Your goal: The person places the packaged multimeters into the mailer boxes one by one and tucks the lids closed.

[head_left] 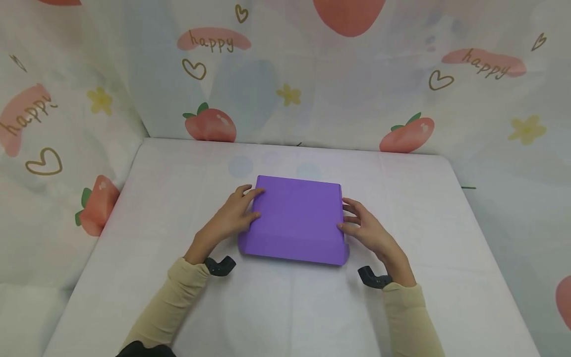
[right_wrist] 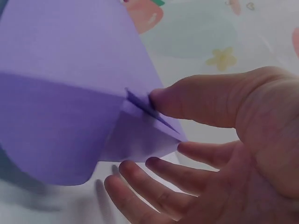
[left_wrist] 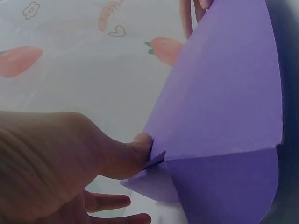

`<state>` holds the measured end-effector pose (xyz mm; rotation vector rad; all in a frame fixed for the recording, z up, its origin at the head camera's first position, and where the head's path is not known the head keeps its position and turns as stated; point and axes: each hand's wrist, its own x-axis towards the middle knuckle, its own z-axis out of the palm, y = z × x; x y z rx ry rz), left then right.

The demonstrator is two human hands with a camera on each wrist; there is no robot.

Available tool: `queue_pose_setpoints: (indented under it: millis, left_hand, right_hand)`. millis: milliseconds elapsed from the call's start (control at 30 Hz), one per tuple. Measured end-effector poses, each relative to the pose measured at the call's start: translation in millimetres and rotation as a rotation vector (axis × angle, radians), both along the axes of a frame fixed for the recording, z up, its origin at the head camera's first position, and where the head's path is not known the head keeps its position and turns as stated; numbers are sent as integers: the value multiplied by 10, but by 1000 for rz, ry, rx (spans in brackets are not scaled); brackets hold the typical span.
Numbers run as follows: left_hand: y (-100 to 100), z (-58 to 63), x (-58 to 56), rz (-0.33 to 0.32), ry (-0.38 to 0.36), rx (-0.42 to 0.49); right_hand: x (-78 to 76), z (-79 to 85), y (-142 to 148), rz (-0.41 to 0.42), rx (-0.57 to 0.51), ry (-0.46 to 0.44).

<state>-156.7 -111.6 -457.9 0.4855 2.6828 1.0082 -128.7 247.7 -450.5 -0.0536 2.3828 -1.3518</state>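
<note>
Mailer box (head_left: 298,210) in purple cardboard is seen mid-table, its front flap (head_left: 292,249) bent down. Its sides are touched by the left hand (head_left: 233,212) and right hand (head_left: 369,229), fingers loosely spread; the white-covered table (head_left: 290,307) is backed by fruit-printed cloth (head_left: 321,89).

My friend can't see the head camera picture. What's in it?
A left hand and a right hand touch opposite sides of a purple box on a white table. Behind them, a backdrop shows red fruit and the word "happy".
</note>
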Motion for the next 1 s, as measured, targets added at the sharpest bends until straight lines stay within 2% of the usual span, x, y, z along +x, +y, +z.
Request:
queue_pose_setpoints:
  millis: [167,300,467,567,633,800,1000]
  left_hand:
    - [34,-43,49,24,11,-36]
    - [126,-45,69,38,78,-140]
    - [308,-9,152,52,272,-328]
    - [471,-21,263,51,412,-383]
    - [587,-39,344,35,460,-390]
    - [775,-82,495,-27,505,-397]
    - [803,-91,539,-38,532,-427]
  right_hand:
    - [64,-43,-22,-16,-8,-9]
    - [107,-75,-30,-54,-14,-3]
    - [144,-83,-61,-76,-17,15]
    - [161,-78,-59,-87,-13,18]
    - [180,-73,-62,-108,-18,22]
    - [251,-79,-107,-188,-23,48]
    - [388,-103,-162,-292,22,102]
